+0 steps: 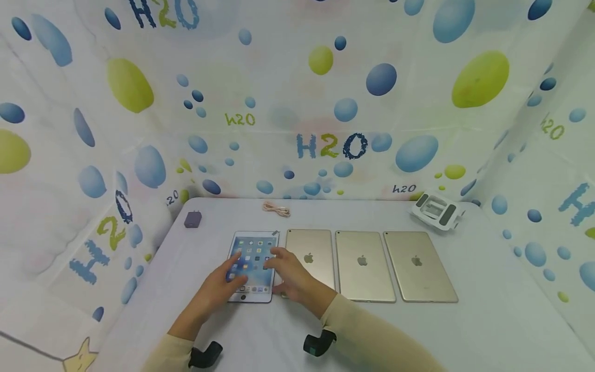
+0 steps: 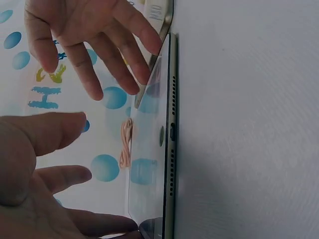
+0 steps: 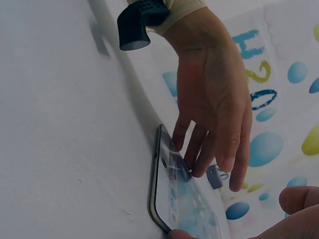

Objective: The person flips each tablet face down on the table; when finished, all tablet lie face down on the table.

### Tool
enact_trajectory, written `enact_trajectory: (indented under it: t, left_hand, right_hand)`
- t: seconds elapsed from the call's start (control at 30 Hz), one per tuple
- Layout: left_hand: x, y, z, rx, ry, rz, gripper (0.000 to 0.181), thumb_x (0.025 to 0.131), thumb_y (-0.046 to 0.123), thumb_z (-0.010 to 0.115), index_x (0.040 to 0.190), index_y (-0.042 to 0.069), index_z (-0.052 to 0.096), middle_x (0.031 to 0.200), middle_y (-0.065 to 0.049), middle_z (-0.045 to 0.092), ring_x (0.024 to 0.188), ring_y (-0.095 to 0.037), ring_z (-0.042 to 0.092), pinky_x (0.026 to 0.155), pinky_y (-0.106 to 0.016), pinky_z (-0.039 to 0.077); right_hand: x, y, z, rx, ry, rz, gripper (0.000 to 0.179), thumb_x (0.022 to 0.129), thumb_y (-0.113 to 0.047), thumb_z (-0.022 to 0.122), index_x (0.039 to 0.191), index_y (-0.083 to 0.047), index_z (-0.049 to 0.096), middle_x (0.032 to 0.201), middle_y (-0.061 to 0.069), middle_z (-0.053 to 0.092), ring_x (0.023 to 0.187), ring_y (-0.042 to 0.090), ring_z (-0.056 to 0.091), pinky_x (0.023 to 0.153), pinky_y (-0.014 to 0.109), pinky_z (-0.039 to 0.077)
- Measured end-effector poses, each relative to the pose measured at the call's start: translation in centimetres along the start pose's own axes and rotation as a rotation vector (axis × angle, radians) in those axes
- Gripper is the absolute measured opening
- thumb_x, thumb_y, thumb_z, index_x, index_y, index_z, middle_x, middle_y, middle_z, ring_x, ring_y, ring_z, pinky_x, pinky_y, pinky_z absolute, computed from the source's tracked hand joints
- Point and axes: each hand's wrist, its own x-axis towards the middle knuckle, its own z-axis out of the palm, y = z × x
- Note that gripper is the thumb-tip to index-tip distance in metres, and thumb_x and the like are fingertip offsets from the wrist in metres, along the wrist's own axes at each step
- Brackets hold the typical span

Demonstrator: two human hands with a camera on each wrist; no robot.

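Observation:
A white-framed tablet (image 1: 253, 266) lies face up on the white-covered table with its screen lit, showing app icons. My left hand (image 1: 216, 289) is over its left side, fingers loosely spread; in the right wrist view, the lower fingertips of this left hand (image 3: 214, 109) are right at the tablet's edge. From the other side, my right hand (image 1: 295, 274) reaches over the tablet's right edge, fingers apart. In the left wrist view the right hand (image 2: 87, 30) shows its palm above the screen. Neither hand grips anything.
Three gold tablets (image 1: 364, 279) lie face down in a row to the right. Behind are a dark charger block (image 1: 192, 219), a coiled pink cable (image 1: 276, 208) and a white stand-like device (image 1: 436, 211). A printed curtain (image 1: 279, 77) encloses the table's back and sides.

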Motion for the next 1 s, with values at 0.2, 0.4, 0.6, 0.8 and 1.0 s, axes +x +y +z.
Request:
enact_trajectory:
  t: [0.2, 0.4, 0.6, 0.8, 1.0]
  left_hand:
    - [-0.1, -0.1, -0.1, -0.049, -0.045, 0.008, 0.073, 0.101, 0.034, 0.061, 0.163, 0.015, 0.026, 0.165, -0.026, 0.022, 0.150, -0.051, 0.018, 0.115, -0.069, 0.023]
    - [-0.1, 0.1, -0.1, -0.065, -0.077, 0.030, 0.078, 0.101, 0.044, 0.061, 0.162, 0.011, 0.026, 0.165, -0.029, 0.018, 0.151, -0.053, 0.008, 0.116, -0.071, 0.016]
    - [0.2, 0.5, -0.2, -0.112, -0.099, 0.045, 0.085, 0.099, 0.057, 0.057, 0.164, 0.016, 0.021, 0.165, -0.030, 0.017, 0.150, -0.052, 0.020, 0.113, -0.071, 0.028]
    - [0.2, 0.3, -0.6, -0.169, -0.107, 0.018, 0.085, 0.099, 0.060, 0.054, 0.165, 0.023, 0.017, 0.166, -0.026, 0.019, 0.148, -0.050, 0.026, 0.111, -0.069, 0.033]
    - [-0.3, 0.1, -1.2, -0.204, -0.113, 0.020, 0.080, 0.100, 0.058, 0.052, 0.165, 0.027, 0.016, 0.166, -0.026, 0.019, 0.150, -0.049, 0.024, 0.113, -0.071, 0.027]
  right_hand:
    - [0.1, 0.1, -0.2, 0.021, 0.026, -0.004, 0.069, 0.093, -0.016, 0.062, 0.155, -0.002, 0.035, 0.160, 0.025, 0.025, 0.149, 0.050, 0.022, 0.093, 0.073, 0.047]
    - [0.2, 0.5, -0.2, 0.108, 0.014, -0.021, 0.067, 0.096, -0.010, 0.056, 0.156, 0.003, 0.029, 0.143, 0.027, 0.051, 0.130, 0.041, 0.053, 0.085, 0.048, 0.057]
    - [0.5, 0.6, 0.8, 0.121, -0.197, -0.097, 0.058, 0.095, -0.003, 0.057, 0.151, -0.005, 0.047, 0.140, 0.016, 0.060, 0.104, 0.023, 0.068, 0.079, 0.036, 0.060]
    - [1.0, 0.9, 1.7, 0.137, -0.273, -0.107, 0.054, 0.099, -0.007, 0.058, 0.151, -0.012, 0.045, 0.139, 0.018, 0.059, 0.101, 0.021, 0.068, 0.084, 0.045, 0.061]
    - [1.3, 1.2, 2.8, 0.142, -0.337, -0.051, 0.063, 0.100, -0.014, 0.059, 0.157, -0.023, 0.033, 0.137, 0.016, 0.060, 0.107, 0.025, 0.068, 0.089, 0.056, 0.057]
